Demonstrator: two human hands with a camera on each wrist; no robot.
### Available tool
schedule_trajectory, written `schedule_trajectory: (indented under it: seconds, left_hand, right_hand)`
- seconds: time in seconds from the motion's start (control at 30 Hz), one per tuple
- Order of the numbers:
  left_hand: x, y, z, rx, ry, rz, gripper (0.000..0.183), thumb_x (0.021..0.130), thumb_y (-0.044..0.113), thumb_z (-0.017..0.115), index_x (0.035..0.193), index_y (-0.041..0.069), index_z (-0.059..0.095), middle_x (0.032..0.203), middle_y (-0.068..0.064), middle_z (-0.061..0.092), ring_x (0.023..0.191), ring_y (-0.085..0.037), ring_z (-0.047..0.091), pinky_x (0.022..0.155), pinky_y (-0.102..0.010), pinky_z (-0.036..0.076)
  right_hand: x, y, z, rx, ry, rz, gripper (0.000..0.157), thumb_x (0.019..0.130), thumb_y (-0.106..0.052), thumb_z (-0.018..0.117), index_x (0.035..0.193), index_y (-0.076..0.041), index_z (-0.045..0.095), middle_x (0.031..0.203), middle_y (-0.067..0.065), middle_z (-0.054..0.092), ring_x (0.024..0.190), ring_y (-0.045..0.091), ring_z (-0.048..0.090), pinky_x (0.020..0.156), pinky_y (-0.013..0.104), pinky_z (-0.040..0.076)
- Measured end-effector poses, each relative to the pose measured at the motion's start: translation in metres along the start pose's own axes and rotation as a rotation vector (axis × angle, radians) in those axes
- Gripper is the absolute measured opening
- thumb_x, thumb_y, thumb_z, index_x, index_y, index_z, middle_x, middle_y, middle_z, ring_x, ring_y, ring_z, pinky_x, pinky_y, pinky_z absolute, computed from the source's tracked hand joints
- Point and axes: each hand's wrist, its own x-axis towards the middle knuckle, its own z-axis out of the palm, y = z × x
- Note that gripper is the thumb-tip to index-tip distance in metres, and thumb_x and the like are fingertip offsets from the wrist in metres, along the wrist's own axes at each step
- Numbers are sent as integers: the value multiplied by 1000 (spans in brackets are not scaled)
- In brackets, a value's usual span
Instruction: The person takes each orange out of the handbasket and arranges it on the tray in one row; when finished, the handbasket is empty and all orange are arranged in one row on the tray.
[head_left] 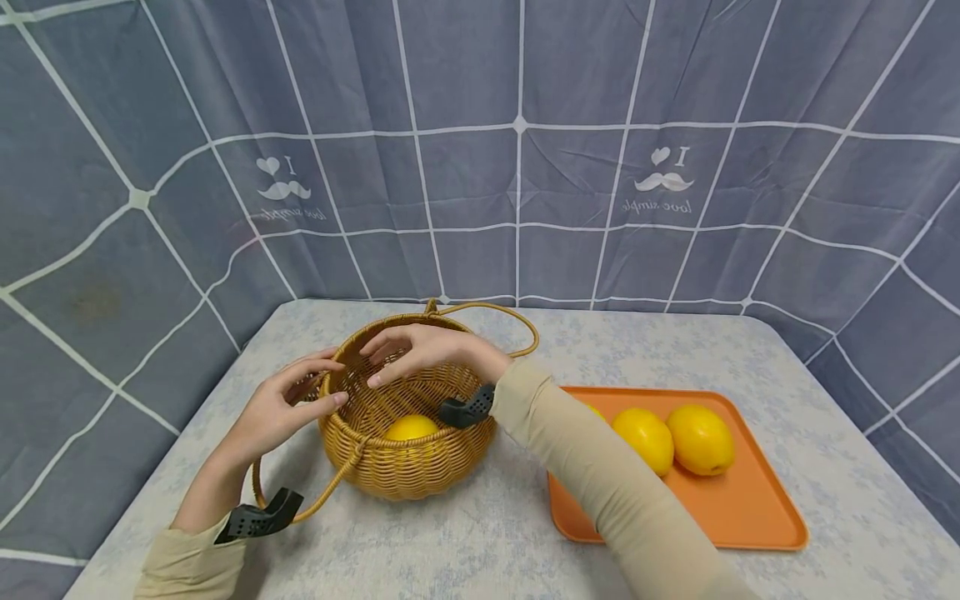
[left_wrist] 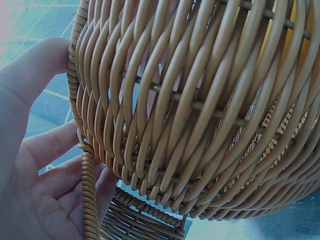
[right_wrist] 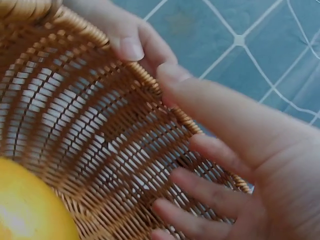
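Observation:
A round wicker basket [head_left: 408, 471] stands on the left half of the table, with one yellow fruit that looks like a lemon [head_left: 411, 427] inside it. At the basket's left rim, my left hand [head_left: 273, 408] holds the edge, thumb over the rim and other fingers beside it. The left wrist view shows this hand [left_wrist: 45, 165] by the woven side and a wrapped handle [left_wrist: 89, 192]. My right hand [head_left: 427, 354] hovers over the basket's opening, fingers loosely bent and holding nothing. In the right wrist view the lemon [right_wrist: 32, 205] lies below and apart from that hand [right_wrist: 260, 165].
On the right, an orange tray [head_left: 750, 517] carries several more lemons [head_left: 701, 439], one partly hidden by my right sleeve [head_left: 600, 475]. Basket handles [head_left: 517, 317] stick out at the back and front left. A grey tile-patterned curtain [head_left: 465, 175] borders the table [head_left: 487, 550].

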Motion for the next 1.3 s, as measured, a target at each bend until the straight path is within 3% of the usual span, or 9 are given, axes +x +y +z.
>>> schedule_trajectory:
  seconds: [0.23, 0.43, 0.57, 0.7, 0.9, 1.07, 1.3]
  left_hand:
    - [0, -1, 1, 1, 5, 10, 42, 89, 25, 67, 125, 5, 56, 146, -6, 36, 133, -32, 31, 104, -53, 31]
    - [0, -2, 1, 25, 9, 13, 42, 89, 25, 66, 125, 6, 56, 146, -6, 37, 133, -31, 32, 104, -49, 33]
    - [0, -2, 1, 26, 9, 12, 42, 89, 26, 66, 125, 6, 57, 146, -5, 37, 133, -30, 33, 105, -28, 35]
    - [0, -2, 1, 24, 10, 18, 42, 89, 26, 66, 125, 6, 57, 146, -5, 37, 133, -30, 33, 94, -5, 31]
    - [0, -2, 1, 21, 9, 21, 41, 89, 25, 66, 125, 7, 57, 146, -6, 37, 132, -31, 33, 93, -4, 31]
    - [0, -1, 1, 23, 9, 18, 40, 90, 25, 66, 124, 8, 57, 146, -6, 36, 132, -31, 34, 93, -4, 30]
    - [0, -1, 1, 23, 11, 24, 41, 90, 24, 66, 125, 6, 57, 146, -6, 37, 131, -31, 34, 93, -3, 30]
  right_hand:
    - [0, 9, 2, -118, -57, -11, 61, 80, -27, 75, 135, -13, 50, 136, 1, 49, 124, 18, 46, 92, 24, 45]
    - [2, 11, 3, -227, -115, 33, 65, 76, -34, 79, 133, -18, 52, 130, -10, 50, 120, 11, 46, 97, 27, 40]
    - [2, 13, 4, -256, -159, 49, 67, 75, -31, 80, 134, -18, 52, 131, -8, 50, 120, 6, 44, 99, 25, 39]
    - [3, 14, 5, -286, -186, 57, 69, 72, -31, 82, 133, -18, 53, 131, -6, 52, 120, 5, 44, 101, 25, 36]
    - [3, 13, 6, -365, -270, 112, 72, 71, -31, 83, 135, -19, 52, 132, -4, 51, 122, 9, 43, 101, 24, 35]
    - [3, 14, 7, -368, -349, 169, 69, 74, -23, 81, 136, -18, 52, 135, -3, 49, 124, 10, 43, 99, 19, 35]
    - [3, 14, 6, -339, -368, 158, 65, 77, -20, 79, 136, -16, 52, 134, -4, 50, 121, 7, 45, 99, 18, 35]
